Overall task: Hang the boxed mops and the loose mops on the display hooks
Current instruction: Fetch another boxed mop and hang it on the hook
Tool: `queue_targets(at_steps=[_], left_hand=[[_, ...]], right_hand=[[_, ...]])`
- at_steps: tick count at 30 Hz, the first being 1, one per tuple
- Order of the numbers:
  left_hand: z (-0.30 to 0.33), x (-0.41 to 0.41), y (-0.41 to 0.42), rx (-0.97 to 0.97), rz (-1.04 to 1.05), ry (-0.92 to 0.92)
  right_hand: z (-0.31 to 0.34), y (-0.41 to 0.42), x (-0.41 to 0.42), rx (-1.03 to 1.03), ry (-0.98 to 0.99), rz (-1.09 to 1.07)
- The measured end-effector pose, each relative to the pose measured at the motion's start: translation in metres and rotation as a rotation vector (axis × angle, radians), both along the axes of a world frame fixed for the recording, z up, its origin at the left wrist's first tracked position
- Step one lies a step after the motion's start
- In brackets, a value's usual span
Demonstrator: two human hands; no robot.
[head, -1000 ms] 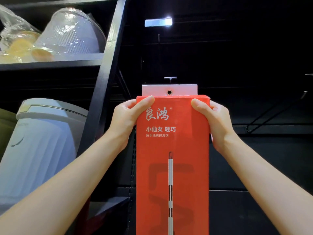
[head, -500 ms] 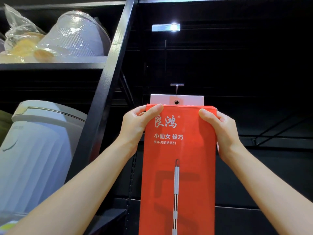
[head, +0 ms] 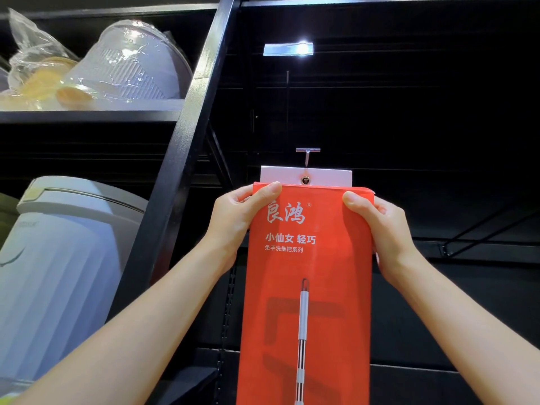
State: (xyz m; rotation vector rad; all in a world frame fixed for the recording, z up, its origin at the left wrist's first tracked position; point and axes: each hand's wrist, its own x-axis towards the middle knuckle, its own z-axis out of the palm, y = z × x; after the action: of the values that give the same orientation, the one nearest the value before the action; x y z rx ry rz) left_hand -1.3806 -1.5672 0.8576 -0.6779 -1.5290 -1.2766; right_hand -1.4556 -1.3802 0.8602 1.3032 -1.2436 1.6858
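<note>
left hand (head: 236, 220) and right hand (head: 382, 229) fingers clamped on red mop box (head: 305, 287) top corners, held upright. white tab eyelet (head: 305, 180) just below display hook (head: 307, 154). next: raise box, thread eyelet onto hook tip.

Both bare forearms reach up and forward. The left hand (head: 238, 220) and right hand (head: 380, 226) clasp opposite sides, thumbs lying forward, other fingers wrapped behind.
</note>
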Motion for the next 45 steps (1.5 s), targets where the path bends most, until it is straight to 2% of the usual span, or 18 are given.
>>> queue_targets(at_steps=[19,27,37,45], left_hand=[[0.005,-0.002,-0.003,-0.028,-0.05,-0.066],[-0.001,-0.011,-0.004,-0.008,-0.048,-0.105],[0.001,-0.022,-0.007,0.073,-0.057,-0.142],[-0.001,-0.042,-0.004,0.185,-0.185,-0.184]], right_hand=[[0.01,0.007,0.003,0.107,-0.015,-0.064],[0.001,0.005,-0.009,0.128,-0.095,-0.05],[-0.004,-0.005,-0.022,0.057,-0.145,0.009],[-0.005,-0.011,-0.041,0.032,-0.179,0.04]])
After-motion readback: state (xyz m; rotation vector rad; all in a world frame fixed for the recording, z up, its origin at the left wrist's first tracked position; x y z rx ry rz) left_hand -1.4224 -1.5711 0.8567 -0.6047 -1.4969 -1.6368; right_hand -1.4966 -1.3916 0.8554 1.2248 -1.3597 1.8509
